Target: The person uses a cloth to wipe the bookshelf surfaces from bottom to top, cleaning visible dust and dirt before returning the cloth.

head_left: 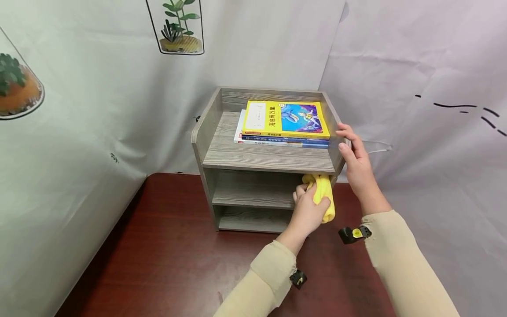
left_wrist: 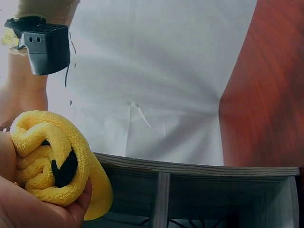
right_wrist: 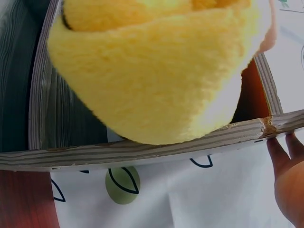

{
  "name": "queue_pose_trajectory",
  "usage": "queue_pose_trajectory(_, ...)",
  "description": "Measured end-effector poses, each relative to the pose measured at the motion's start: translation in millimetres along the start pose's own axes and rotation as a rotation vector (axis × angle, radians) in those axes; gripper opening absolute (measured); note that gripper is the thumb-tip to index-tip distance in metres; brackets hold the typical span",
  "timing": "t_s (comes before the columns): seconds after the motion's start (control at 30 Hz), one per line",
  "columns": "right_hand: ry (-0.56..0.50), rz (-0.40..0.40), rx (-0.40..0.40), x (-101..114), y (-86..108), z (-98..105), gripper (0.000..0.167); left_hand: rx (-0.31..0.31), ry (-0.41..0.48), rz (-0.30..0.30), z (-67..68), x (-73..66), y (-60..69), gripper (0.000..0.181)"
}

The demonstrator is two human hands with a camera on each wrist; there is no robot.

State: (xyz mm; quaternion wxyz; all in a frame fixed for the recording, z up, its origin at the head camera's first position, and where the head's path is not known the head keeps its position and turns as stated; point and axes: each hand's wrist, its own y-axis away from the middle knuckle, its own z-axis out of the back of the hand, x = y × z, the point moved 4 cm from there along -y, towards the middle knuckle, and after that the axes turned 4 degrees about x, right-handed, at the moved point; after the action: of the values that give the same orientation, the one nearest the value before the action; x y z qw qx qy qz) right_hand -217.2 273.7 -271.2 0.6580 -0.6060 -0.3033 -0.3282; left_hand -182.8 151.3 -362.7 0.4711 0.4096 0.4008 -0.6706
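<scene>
My left hand (head_left: 310, 206) grips a rolled yellow cloth (head_left: 325, 196), which overlaps the right end of the grey wooden shelf (head_left: 269, 163) in the head view. Up close in the left wrist view, the cloth (left_wrist: 50, 137) is coiled with a black patch in its middle, and fingers of the left hand (left_wrist: 42, 206) curl round it from below. The cloth (right_wrist: 152, 80) covers much of the right wrist view. My right hand (head_left: 358, 165) rests with extended fingers on the shelf's right side panel; fingertips touch a board edge (right_wrist: 190, 143) in the right wrist view.
A stack of books, a yellow one (head_left: 285, 119) uppermost, lies on the shelf's top level. Two lower levels face the front. The shelf stands on a dark red table (head_left: 166, 246), against white hangings (head_left: 269, 44) with printed plants.
</scene>
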Motion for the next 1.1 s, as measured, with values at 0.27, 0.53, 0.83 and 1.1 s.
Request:
queue_pose_trajectory(0.27, -0.004, 0.002, -0.008, 0, 0.0, -1, 0.027, 0.006, 0.001, 0.008, -2.9, 8.1, 2.8, 0.053)
queue_pose_trajectory(0.53, 0.0, 0.006, -0.014, 0, 0.0, -1, 0.027, 0.013, -0.006, 0.006, -7.5, 20.2, 5.4, 0.053)
queue_pose_trajectory(0.83, 0.012, -0.006, -0.023, 1, -0.3, -1, 0.027, -0.014, -0.241, -0.039, -12.6, 31.2, 6.9, 0.051)
queue_pose_trajectory(1.1, 0.01, -0.001, -0.033, 1, 0.4, -1, 0.027, -0.02, -0.491, -0.097, -13.2, 28.5, 7.6, 0.05)
